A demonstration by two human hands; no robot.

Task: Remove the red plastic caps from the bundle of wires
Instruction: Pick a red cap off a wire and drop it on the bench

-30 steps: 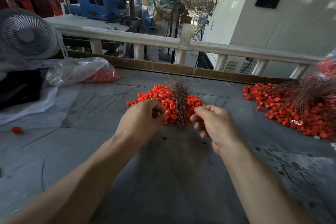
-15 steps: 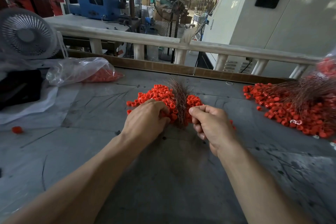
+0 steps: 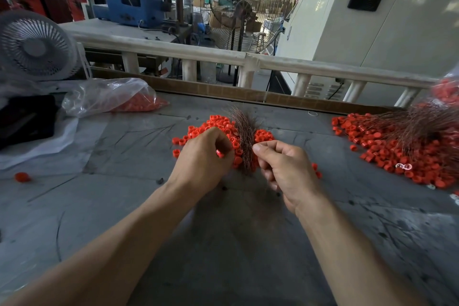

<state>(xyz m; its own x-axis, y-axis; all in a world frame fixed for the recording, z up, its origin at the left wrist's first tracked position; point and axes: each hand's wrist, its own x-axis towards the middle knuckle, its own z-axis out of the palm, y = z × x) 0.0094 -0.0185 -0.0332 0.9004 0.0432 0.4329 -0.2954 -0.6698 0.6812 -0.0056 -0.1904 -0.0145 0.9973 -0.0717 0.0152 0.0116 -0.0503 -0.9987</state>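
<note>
A bundle of thin brown wires [image 3: 244, 136] lies on the grey table, with red plastic caps [image 3: 218, 124] heaped on both sides of it. My left hand [image 3: 202, 159] sits at the bundle's left side, its fingers pinched on one red cap [image 3: 219, 154]. My right hand [image 3: 285, 166] is on the right side of the bundle, thumb and forefinger pinched together at the wires' edge. What lies between those fingertips is too thin to make out.
A second, larger pile of red caps and wires [image 3: 407, 144] covers the right of the table. A clear plastic bag of caps [image 3: 111, 98] lies at the back left near a white fan [image 3: 34, 45]. One stray cap [image 3: 22, 177] rests far left. A cardboard strip [image 3: 248, 94] edges the back.
My left hand has drawn slightly back from the pile and now shows a red cap in its fingers. My right hand has shifted a little toward the bundle.
</note>
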